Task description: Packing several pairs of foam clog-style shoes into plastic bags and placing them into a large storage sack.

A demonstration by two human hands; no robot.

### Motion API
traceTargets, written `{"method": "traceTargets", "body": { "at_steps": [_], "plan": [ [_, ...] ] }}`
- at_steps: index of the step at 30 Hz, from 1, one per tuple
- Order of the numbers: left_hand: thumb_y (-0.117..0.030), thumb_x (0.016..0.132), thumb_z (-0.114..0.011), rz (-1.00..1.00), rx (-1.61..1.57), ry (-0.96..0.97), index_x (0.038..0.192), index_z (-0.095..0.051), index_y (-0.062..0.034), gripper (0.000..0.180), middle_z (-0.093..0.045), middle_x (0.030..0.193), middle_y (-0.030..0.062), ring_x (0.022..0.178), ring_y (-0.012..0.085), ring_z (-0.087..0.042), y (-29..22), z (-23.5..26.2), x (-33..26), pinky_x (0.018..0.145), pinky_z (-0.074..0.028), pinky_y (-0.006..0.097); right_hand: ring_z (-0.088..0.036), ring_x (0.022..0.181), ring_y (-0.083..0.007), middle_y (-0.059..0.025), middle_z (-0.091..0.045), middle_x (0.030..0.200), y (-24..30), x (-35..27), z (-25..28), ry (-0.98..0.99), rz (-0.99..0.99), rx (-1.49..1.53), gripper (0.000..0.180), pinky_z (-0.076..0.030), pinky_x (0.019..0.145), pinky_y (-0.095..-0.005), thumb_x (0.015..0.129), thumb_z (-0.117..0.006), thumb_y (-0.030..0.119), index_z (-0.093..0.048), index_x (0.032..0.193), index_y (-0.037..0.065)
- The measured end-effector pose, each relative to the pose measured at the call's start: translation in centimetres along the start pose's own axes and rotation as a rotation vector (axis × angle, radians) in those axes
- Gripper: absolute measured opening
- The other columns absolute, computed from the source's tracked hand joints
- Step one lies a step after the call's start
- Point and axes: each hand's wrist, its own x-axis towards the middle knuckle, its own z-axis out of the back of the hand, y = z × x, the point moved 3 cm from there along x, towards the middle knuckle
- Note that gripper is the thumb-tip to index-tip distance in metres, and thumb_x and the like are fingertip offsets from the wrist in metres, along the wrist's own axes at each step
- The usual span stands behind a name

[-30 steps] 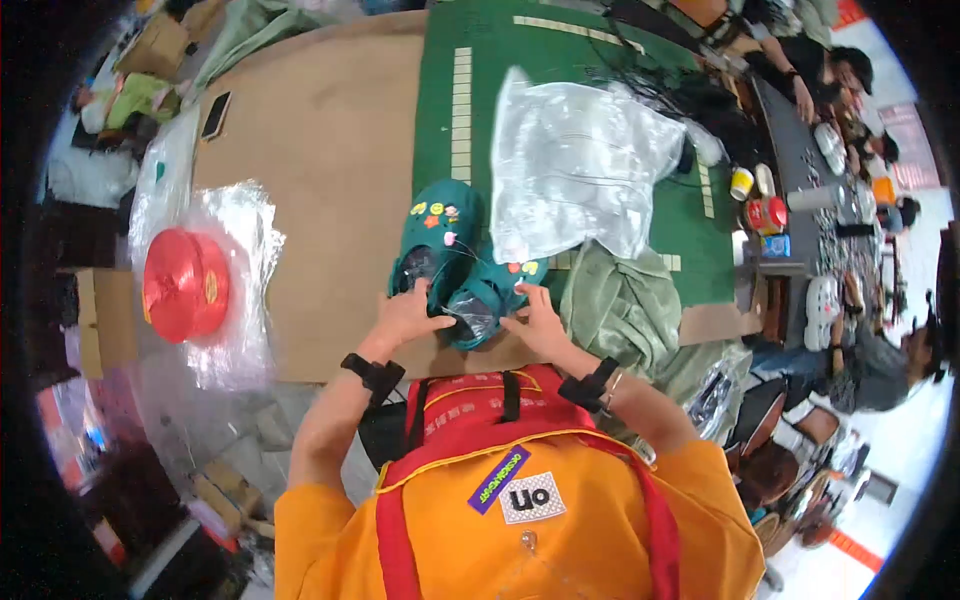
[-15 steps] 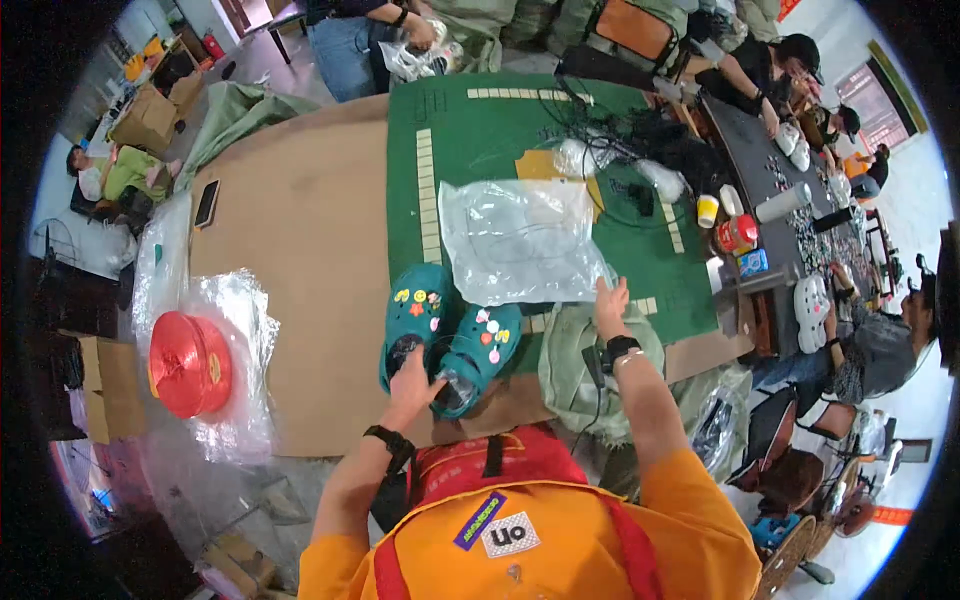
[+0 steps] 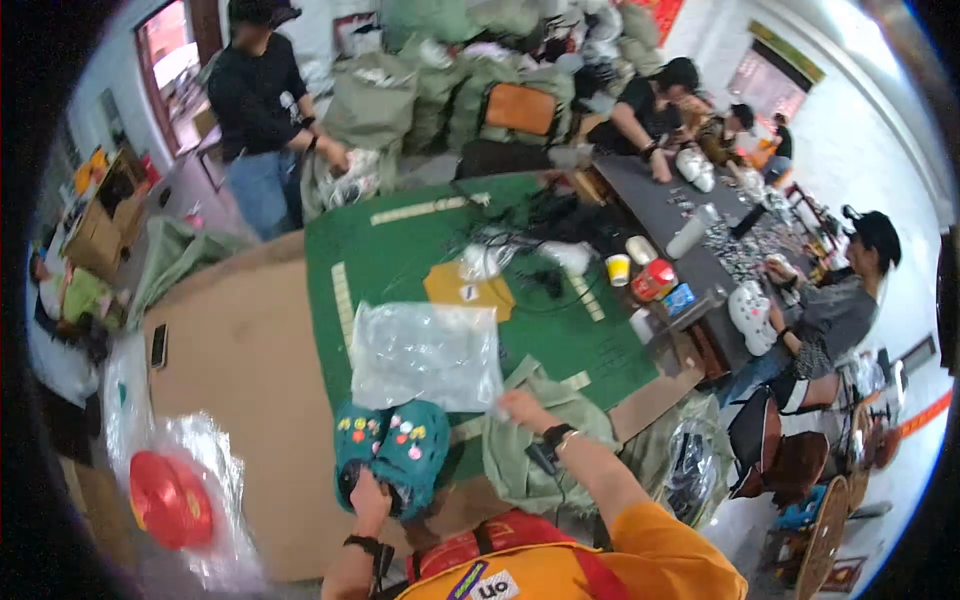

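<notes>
A pair of dark teal clogs (image 3: 383, 448) with colourful charms stands side by side at the front edge of the table. My left hand (image 3: 370, 502) grips them at the heel end, its fingers partly hidden inside the openings. Just beyond the clogs a clear plastic bag (image 3: 425, 350) lies flat on the green mat (image 3: 400, 240). At its lower right corner my right hand (image 3: 524, 410) is closed, pinching the film; the fingertips are slightly blurred.
A red roll of plastic twine (image 3: 172, 500) lies at the left on clear film. A phone (image 3: 159, 346) rests on the brown board. A green sack (image 3: 540, 450) hangs by my right arm. Cables, a yellow cup (image 3: 618, 269) and a red-lidded jar (image 3: 654, 280) stand far right. Several co-workers sit or stand around.
The view has tilted up, showing more of the room. My left hand has drawn the two clogs closer together. The fingers of my right hand have closed at the bag's corner.
</notes>
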Motion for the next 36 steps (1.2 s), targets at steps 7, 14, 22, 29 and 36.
{"method": "traceTargets", "body": {
  "at_steps": [7, 14, 22, 29, 36],
  "plan": [
    [-0.01, 0.072, -0.055, 0.085, -0.043, -0.104, 0.097, -0.043, 0.0007, 0.03, -0.056, 0.083, 0.0239, 0.074, 0.04, -0.054, 1.3, 3.9, 0.2, 0.065, -0.042, 0.045, -0.049, 0.056, -0.0102, -0.0009, -0.052, 0.065, 8.5, -4.4, -3.1, 0.005, -0.417, 0.53, 0.025, -0.039, 0.048, -0.0222, 0.079, -0.054, 0.031, -0.055, 0.082, 0.007],
    [-0.024, 0.078, -0.051, 0.122, -0.414, -0.06, 0.118, -0.037, 0.0034, 0.05, -0.047, 0.113, 0.0227, 0.105, 0.0323, -0.046, 7.8, 3.5, -1.0, 0.088, -0.035, 0.036, -0.056, 0.062, -0.0178, -0.006, -0.055, 0.08, 8.7, -5.7, -9.8, 0.45, -0.577, 0.461, 0.05, -0.045, 0.052, -0.0339, 0.079, -0.056, 0.029, -0.028, 0.116, 0.011],
    [-0.01, 0.079, -0.046, 0.417, -0.796, -0.101, 0.115, -0.042, -0.0019, 0.037, -0.055, 0.077, 0.0096, 0.057, 0.0142, -0.053, 8.5, 5.0, 1.1, 0.054, -0.044, 0.027, -0.045, 0.044, -0.0104, -0.0021, -0.047, 0.063, 11.6, -4.5, -8.2, 0.024, -0.484, 0.418, 0.025, -0.03, 0.035, -0.0205, 0.078, -0.056, 0.026, -0.042, 0.086, 0.007],
    [-0.009, 0.079, -0.05, 0.293, -0.338, -0.408, 0.104, -0.047, -0.0041, 0.026, -0.057, 0.088, 0.0195, 0.074, 0.0331, -0.056, 7.9, 4.9, -1.4, 0.066, -0.043, 0.036, -0.04, 0.044, -0.007, 0.0021, -0.043, 0.053, 15.8, -5.4, -10.3, 0.212, -0.5, 0.354, 0.022, -0.028, 0.038, -0.0204, 0.08, -0.052, 0.026, -0.045, 0.068, 0.01],
    [-0.007, 0.075, -0.051, 0.118, -0.355, -0.389, 0.104, -0.048, -0.007, 0.03, -0.053, 0.092, 0.0134, 0.085, 0.0305, -0.05, 5.5, 5.2, -3.6, 0.072, -0.039, 0.038, -0.041, 0.045, -0.0061, 0.0024, -0.045, 0.055, 17.1, -6.0, -13.2, 0.391, -0.419, 0.33, 0.022, -0.03, 0.04, -0.0197, 0.08, -0.053, 0.027, -0.05, 0.07, 0.007]
  ]
}}
